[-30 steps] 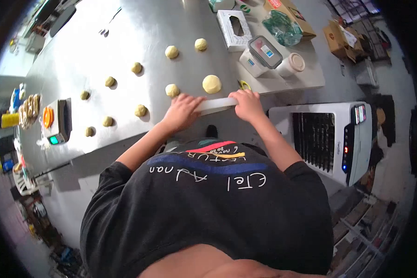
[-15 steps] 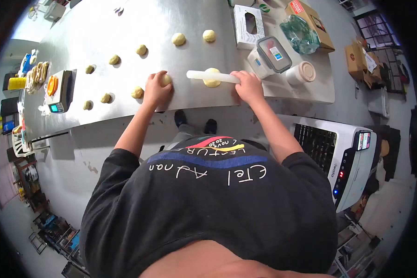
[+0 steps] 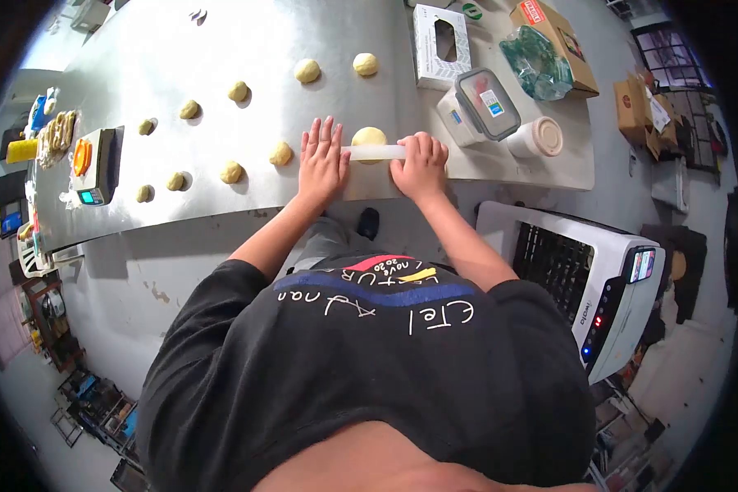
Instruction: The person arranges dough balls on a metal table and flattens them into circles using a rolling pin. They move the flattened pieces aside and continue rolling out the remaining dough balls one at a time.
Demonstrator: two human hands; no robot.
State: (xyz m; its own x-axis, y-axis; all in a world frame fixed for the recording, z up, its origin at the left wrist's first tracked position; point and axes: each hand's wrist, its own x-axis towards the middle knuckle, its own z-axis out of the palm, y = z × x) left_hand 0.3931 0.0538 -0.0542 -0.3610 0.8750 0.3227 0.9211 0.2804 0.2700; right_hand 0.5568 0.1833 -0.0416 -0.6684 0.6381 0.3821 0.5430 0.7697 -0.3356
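A long table of shiny grey metal (image 3: 221, 49) fills the upper part of the view, with a grey floor below it. Near its front edge lies a white cylindrical rolling pin (image 3: 375, 152), and it rests on a round flattened piece of pale yellow dough (image 3: 370, 137). The left hand (image 3: 321, 161) lies flat on the left end of the pin with the fingers stretched and slightly spread. The right hand (image 3: 421, 164) covers the right end, with the fingers curled down over it. To the left of the hands, small yellow dough balls (image 3: 231, 171) are scattered in rows on the metal. Further left stands a small digital kitchen scale (image 3: 97, 165). To the right are a clear plastic container with a grey lid (image 3: 482, 105) and a white round tub (image 3: 537, 136).
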